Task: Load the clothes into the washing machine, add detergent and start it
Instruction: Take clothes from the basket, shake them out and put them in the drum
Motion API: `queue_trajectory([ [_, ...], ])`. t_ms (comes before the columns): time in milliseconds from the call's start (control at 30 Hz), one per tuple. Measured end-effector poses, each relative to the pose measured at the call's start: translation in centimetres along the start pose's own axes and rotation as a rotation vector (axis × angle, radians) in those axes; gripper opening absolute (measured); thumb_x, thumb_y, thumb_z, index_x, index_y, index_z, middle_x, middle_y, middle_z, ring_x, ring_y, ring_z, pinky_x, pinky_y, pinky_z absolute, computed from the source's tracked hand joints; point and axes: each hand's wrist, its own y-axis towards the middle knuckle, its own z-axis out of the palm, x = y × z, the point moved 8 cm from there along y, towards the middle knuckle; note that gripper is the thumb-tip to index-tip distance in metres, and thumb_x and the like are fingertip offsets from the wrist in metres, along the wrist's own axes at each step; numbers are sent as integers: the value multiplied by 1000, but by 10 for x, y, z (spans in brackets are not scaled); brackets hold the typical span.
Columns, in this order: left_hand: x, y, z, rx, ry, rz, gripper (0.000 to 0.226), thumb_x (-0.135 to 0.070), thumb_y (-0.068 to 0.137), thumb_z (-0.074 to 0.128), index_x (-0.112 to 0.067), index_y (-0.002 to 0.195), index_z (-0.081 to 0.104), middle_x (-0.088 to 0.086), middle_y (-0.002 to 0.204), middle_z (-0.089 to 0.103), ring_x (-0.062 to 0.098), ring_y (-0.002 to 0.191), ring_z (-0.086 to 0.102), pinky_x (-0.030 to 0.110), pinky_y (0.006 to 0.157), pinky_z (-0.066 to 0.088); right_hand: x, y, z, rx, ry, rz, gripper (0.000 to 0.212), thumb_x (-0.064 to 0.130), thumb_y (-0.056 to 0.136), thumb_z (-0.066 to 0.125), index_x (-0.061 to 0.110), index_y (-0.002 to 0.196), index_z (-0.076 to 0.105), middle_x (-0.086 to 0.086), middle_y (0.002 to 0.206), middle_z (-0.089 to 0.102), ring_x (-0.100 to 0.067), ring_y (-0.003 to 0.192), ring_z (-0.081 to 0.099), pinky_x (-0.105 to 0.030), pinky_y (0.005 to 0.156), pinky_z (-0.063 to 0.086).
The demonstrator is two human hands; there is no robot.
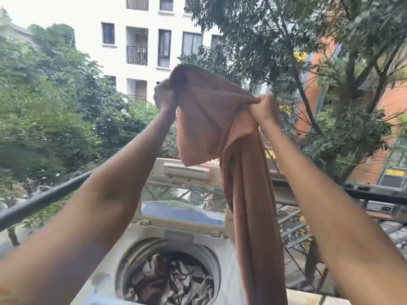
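A long rust-brown cloth point(211, 119) is held up high in front of me, above the washing machine. My left hand point(164, 96) grips its upper left part and my right hand point(264, 107) pinches a bunched fold at the right. The rest of the cloth hangs down in a long strip along the right side of the machine. The top-loading washing machine point(229, 274) stands below with its glass lid point(182, 194) raised. Its drum holds crumpled grey and dark clothes point(174, 280).
A dark balcony railing point(44, 198) runs across behind the machine, with metal bars point(295, 234) at the right. Beyond it are trees, a white apartment block and an orange brick building.
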Motion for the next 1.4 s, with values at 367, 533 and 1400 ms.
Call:
queue_trajectory([
  [367,101,0,-70,217,149,-218,20,-27,81,70,-19,65,61,0,64,59,13,58,54,13,39,40,49,-31,86,176,-230,31,20,20,83,59,12,93,74,-21,95,69,-36,92,65,-35,70,47],
  [533,155,-19,-73,535,689,-298,33,-21,77,65,-5,106,63,19,108,65,30,99,63,34,80,51,20,-79,140,365,-351,124,21,15,82,57,15,95,74,-17,99,70,-34,97,65,-38,82,53],
  [1400,115,-74,-23,810,373,119,7,-33,83,68,-37,86,73,-6,80,72,9,69,61,26,59,48,-154,-230,148,645,-374,370,26,38,72,76,14,80,73,-10,76,72,-25,77,69,-26,57,35],
])
